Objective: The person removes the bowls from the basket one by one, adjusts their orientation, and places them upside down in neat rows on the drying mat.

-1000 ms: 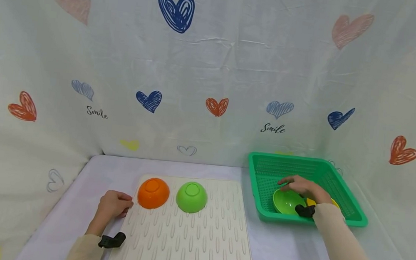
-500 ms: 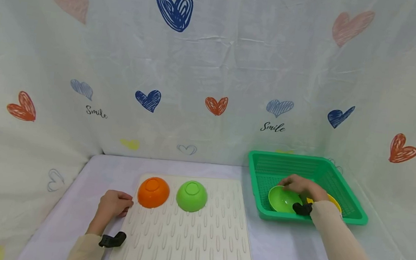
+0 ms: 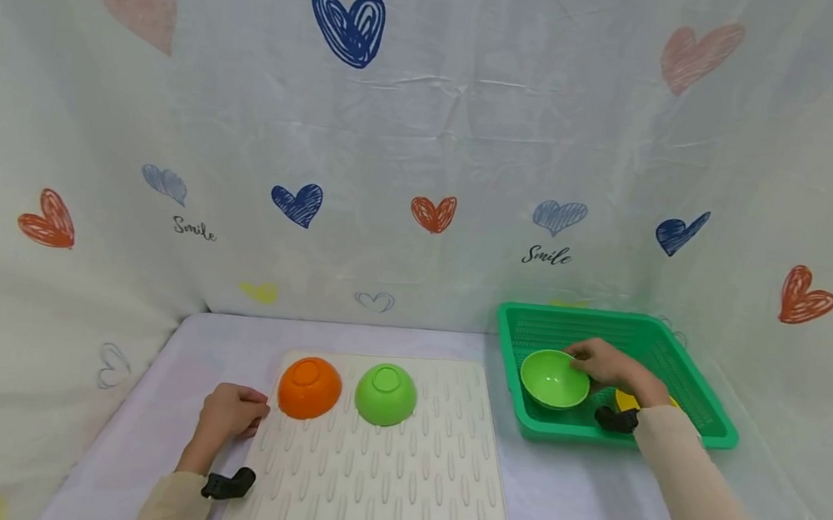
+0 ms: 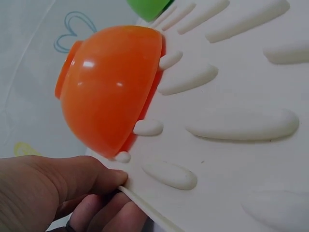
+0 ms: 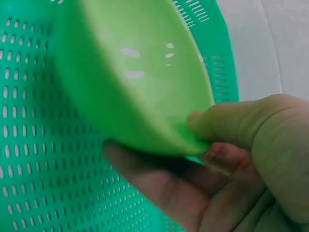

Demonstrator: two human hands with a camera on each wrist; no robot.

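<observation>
My right hand point(image 3: 608, 367) pinches the rim of a light green bowl point(image 3: 552, 382), thumb inside and fingers under it, as the right wrist view shows. The bowl faces up over the green basket point(image 3: 521, 421). In the basket a yellow thing point(image 3: 626, 402) is partly hidden behind my right wrist. My left hand point(image 3: 232, 412) pinches the left edge of a white ridged drying mat point(image 3: 379, 491), thumb on top and fingers curled beneath. Near that thumb an orange bowl point(image 4: 111, 87) lies upside down on the mat. Another light green bowl point(image 3: 385, 394) is upside down to its right.
The basket stands at the table's right side against the back curtain point(image 3: 474, 132), which has printed hearts. A pale cloth covers the table point(image 3: 228, 342). A strip of cloth lies between mat and basket.
My right hand has taken hold of the green bowl's rim and raised the bowl, moving it left within the basket area. The left hand has stayed at the mat's edge.
</observation>
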